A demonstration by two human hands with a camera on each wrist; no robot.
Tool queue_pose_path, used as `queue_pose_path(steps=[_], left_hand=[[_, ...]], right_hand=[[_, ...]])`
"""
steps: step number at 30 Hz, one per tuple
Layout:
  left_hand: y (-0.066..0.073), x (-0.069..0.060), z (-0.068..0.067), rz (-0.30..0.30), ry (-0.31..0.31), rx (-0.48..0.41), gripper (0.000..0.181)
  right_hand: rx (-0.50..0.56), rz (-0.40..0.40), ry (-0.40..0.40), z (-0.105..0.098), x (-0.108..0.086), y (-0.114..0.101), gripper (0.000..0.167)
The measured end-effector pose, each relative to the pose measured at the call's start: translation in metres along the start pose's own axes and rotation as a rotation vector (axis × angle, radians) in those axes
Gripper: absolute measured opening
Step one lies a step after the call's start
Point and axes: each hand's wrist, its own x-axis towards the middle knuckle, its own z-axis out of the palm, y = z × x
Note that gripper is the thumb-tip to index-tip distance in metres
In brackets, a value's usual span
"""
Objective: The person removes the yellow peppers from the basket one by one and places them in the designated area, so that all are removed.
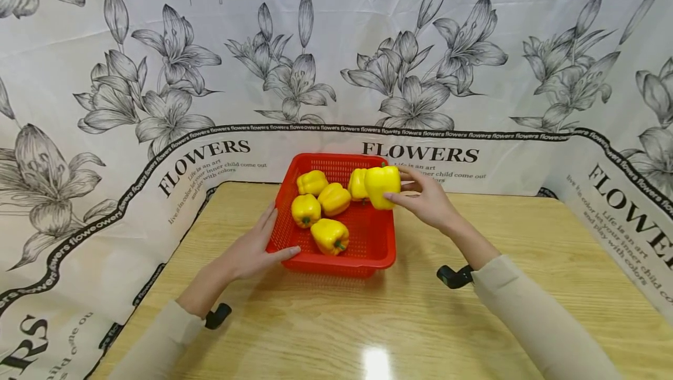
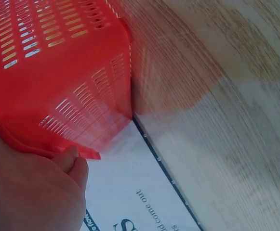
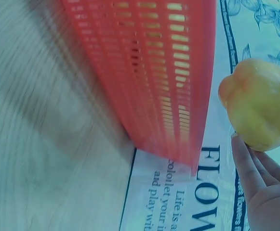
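Note:
A yellow bell pepper (image 1: 382,187) is pinched between the thumb and fingers of my right hand (image 1: 425,200), above the right rim of a red plastic basket (image 1: 368,258). In the right wrist view the same bell pepper (image 3: 258,103) is held clear of the basket's slotted wall (image 3: 154,86). My left hand (image 1: 256,251) grips the basket's near left corner, thumb over the front rim and fingers along the outer side. From the left wrist, fingertips (image 2: 67,159) show at the rim. Inside the basket lie several more yellow bell peppers (image 1: 330,236), mostly toward the left and back.
The basket stands on a light wood table (image 1: 315,321). A white cloth (image 1: 326,93) printed with flowers and lettering hangs behind the table and along both sides. Each wrist carries a small black device (image 1: 454,276) below the sleeve cuff.

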Motion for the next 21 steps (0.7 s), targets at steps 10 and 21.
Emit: queue_pose_path(steps=[10,21], left_hand=[[0.002,-0.001,-0.001,-0.01,-0.017,-0.018,0.12],[0.002,0.0,-0.003,-0.005,-0.013,-0.03,0.119]], right_hand=[[-0.007,0.058,0.003,-0.014,-0.002,0.015,0.075],[-0.002,0.05,0.026,-0.024,-0.004,0.029,0.072]])
